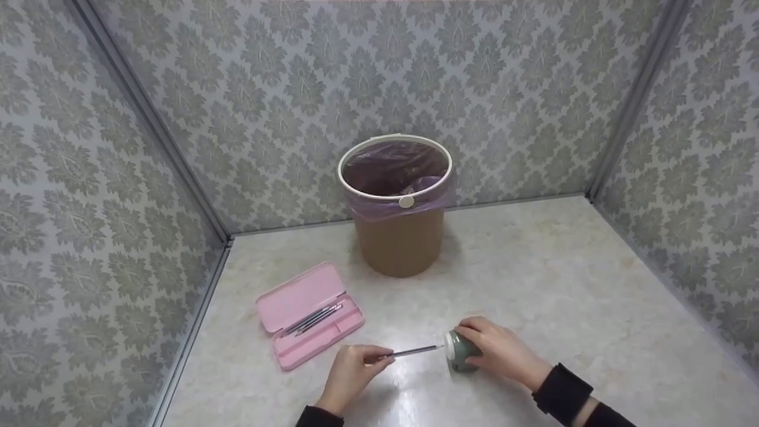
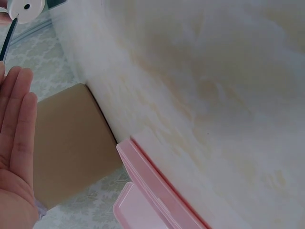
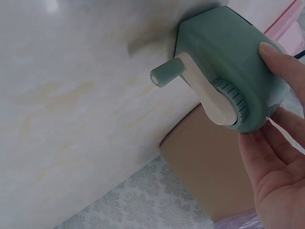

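Note:
My left hand (image 1: 350,375) pinches a dark pencil (image 1: 415,350) between thumb and fingertips, its point directed at the sharpener. A green hand-crank pencil sharpener (image 1: 462,351) is gripped by my right hand (image 1: 504,354), with the thumb on one side and fingers on the other. In the left wrist view the sharpener's white front (image 2: 33,8) has a dark round hole, and the pencil's tip stands just beside it, outside the hole. The white crank arm (image 3: 209,93) with its green knob is on the far side, untouched. Left of my left hand lies an open pink pencil case (image 1: 350,323) holding several pencils (image 1: 314,318).
A brown trash bin (image 1: 400,243) with a cream rim and purple liner bag stands at the back of the marbled tabletop (image 1: 528,273). Patterned wall panels (image 1: 379,77) with grey metal corner strips enclose the back and both sides.

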{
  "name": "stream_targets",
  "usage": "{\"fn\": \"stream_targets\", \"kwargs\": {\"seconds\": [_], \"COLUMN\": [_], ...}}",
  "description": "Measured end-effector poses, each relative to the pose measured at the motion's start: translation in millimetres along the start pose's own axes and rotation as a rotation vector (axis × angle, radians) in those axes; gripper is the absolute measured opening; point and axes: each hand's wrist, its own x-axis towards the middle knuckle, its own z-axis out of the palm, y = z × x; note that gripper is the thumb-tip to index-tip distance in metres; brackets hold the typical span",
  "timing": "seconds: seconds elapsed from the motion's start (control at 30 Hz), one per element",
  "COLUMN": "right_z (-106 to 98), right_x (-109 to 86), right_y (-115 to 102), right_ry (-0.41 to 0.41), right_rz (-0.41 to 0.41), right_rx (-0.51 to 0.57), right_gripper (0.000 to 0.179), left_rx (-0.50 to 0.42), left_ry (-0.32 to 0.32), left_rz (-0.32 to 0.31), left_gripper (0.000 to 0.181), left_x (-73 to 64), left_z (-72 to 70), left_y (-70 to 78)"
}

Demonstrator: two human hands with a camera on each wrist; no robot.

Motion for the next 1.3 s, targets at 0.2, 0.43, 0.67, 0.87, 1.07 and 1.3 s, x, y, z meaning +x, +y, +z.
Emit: {"fn": "stream_targets", "kwargs": {"seconds": [0.2,0.43,0.67,0.87,1.07,1.3], "right_z": [1,1,-1,-2,-3,-3], "right_x": [-1.3,-0.6,-0.3,1.5,3.3,8.6], "right_y": [1,3,2,0,-2,-7], "right_ry": [0.0,-0.023,-0.028,-0.039,-0.028,-0.031], "right_rz": [0.0,0.012,0.016,0.018,0.016,0.011], "right_rx": [0.001,0.019,0.023,0.014,-0.029,-0.106], "right_gripper": [0.055,0.055,0.055,0.054,0.054,0.053], "left_rx": [-0.001,-0.019,-0.033,-0.018,-0.026,-0.015], "left_ry": [-0.031,-0.041,-0.048,-0.086,-0.1,-0.103], "left_rz": [-0.008,-0.018,0.001,-0.041,-0.06,-0.056], "left_gripper": [0.013,0.012,0.011,0.013,0.012,0.01], "left_x": [0.1,5.3,11.2,15.4,17.9,19.6], "left_z": [1.4,4.4,10.2,16.0,17.7,19.1], "left_y": [-1.7,-2.9,-1.6,0.5,2.8,3.0]}}
